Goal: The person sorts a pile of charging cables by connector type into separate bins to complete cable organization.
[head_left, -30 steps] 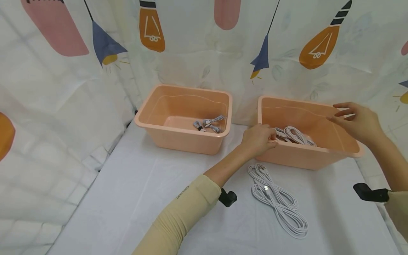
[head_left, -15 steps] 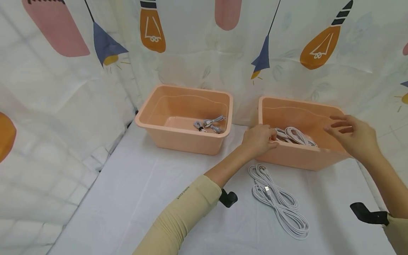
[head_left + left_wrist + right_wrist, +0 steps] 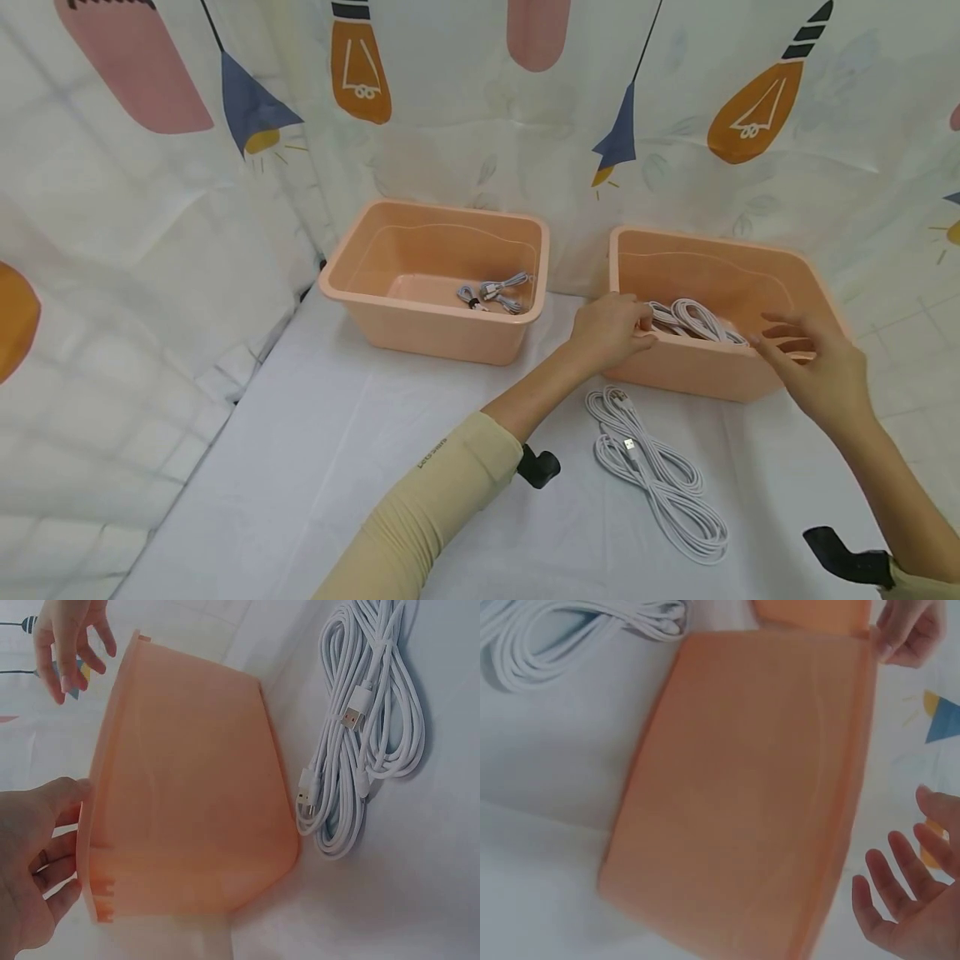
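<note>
My left hand (image 3: 609, 333) grips the front-left rim of the right-hand peach plastic bin (image 3: 697, 372), thumb on its outer side and fingers over the edge. In the left wrist view those fingers curl behind the rim. Over the bin's front-right rim hovers my right hand (image 3: 821, 375), its fingers loosely bent and holding nothing. White coiled cables (image 3: 701, 317) lie inside this bin, partly hidden by its front wall. On the table in front of it rests a bundle of white USB cables (image 3: 651, 479); their metal plugs (image 3: 352, 718) show in the left wrist view.
Left of that bin stands a second peach bin (image 3: 431, 331) with several small grey cables (image 3: 510, 302) at its right end. A white cloth covers the table (image 3: 315, 467). Behind the bins hangs a curtain (image 3: 480, 150) printed with lamps and bulbs.
My right hand has come down and left, from above the bin's right end to its front-right rim. The left hand keeps its grip on the rim, and the cables lie unchanged.
</note>
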Motion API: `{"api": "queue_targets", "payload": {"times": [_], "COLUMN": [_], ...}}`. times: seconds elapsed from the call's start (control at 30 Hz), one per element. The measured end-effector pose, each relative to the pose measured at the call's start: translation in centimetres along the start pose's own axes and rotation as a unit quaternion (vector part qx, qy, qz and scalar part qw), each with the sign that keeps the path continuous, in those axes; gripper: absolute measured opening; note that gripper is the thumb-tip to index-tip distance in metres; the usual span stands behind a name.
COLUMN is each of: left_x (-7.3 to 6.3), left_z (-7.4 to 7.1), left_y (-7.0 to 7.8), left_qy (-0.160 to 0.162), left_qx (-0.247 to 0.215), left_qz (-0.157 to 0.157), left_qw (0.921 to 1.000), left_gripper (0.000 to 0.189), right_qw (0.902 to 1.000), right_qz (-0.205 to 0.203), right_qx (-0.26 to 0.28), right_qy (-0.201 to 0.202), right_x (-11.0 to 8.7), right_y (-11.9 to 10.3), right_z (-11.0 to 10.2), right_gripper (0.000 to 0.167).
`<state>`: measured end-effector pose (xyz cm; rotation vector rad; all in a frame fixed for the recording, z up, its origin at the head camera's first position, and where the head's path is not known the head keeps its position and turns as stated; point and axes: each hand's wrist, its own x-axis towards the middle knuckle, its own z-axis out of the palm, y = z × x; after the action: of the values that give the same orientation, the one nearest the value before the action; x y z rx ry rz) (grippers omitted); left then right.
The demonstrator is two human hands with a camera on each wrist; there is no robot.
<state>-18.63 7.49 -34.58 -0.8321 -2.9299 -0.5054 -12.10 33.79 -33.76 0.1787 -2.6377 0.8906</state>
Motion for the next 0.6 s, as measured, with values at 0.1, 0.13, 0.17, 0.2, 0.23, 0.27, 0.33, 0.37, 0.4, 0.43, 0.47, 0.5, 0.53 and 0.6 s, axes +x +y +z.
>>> {"api": "queue_targets", "payload": {"times": [0.1,0.13,0.17,0.2,0.23,0.27,0.33,0.37,0.4,0.43,0.47,0.5,0.53,0.6], "left_x": [0.0,0.0,0.0,0.0,0.0,0.0,0.0,0.0,0.0,0.0,0.0,0.0,0.0,0.0], "left_z": [0.1,0.1,0.1,0.1,0.1,0.0,0.0,0.0,0.0,-0.1,-0.1,-0.1,-0.1,0.0], "left_y": [0.0,0.0,0.0,0.0,0.0,0.0,0.0,0.0,0.0,0.0,0.0,0.0,0.0,0.0], "left_qy": [0.001,0.001,0.002,0.003,0.003,0.003,0.002,0.002,0.001,0.001,0.001,0.001,0.001,0.003], "left_qx": [-0.001,-0.001,-0.001,-0.001,-0.001,-0.002,-0.002,-0.002,-0.002,-0.002,-0.003,-0.003,-0.003,-0.004], "left_qz": [0.001,0.001,0.002,0.003,0.003,0.004,0.004,0.004,0.004,0.003,0.003,0.003,0.003,0.005], "left_qw": [1.0,1.0,1.0,1.0,1.0,1.0,1.0,1.0,1.0,1.0,1.0,1.0,1.0,1.0], "left_gripper": [0.02,0.02,0.02,0.02,0.02,0.02,0.02,0.02,0.02,0.02,0.02,0.02,0.02,0.02], "right_qw": [0.9999,0.9999,0.9999,0.9999,0.9999,0.9999,1.0,1.0,0.9999,0.9999,0.9999,0.9999,0.9999,0.9998], "right_qz": [-0.004,-0.003,-0.002,0.0,0.001,0.002,0.004,0.002,0.0,-0.002,-0.006,-0.009,-0.012,-0.013], "right_qx": [0.01,0.012,0.013,0.012,0.011,0.007,0.001,-0.002,-0.004,-0.003,-0.003,-0.002,-0.001,-0.001], "right_qy": [0.008,0.01,0.011,0.01,0.01,0.011,0.009,0.009,0.01,0.011,0.011,0.012,0.012,0.011], "right_x": [-1.0,-1.3,-1.7,-2.1,-2.5,-2.8,-3.5,-3.9,-4.2,-4.5,-4.8,-5.1,-5.5,-6.1], "right_y": [-0.1,-0.2,-0.2,-0.2,-0.3,-0.3,-0.3,-0.4,-0.4,-0.4,-0.4,-0.5,-0.5,-0.4], "right_z": [0.6,0.8,1.0,1.2,1.4,1.7,2.2,2.5,2.8,3.1,3.5,3.8,4.1,4.8], "right_gripper": [0.039,0.038,0.038,0.039,0.039,0.038,0.038,0.038,0.037,0.037,0.036,0.037,0.037,0.038]}}
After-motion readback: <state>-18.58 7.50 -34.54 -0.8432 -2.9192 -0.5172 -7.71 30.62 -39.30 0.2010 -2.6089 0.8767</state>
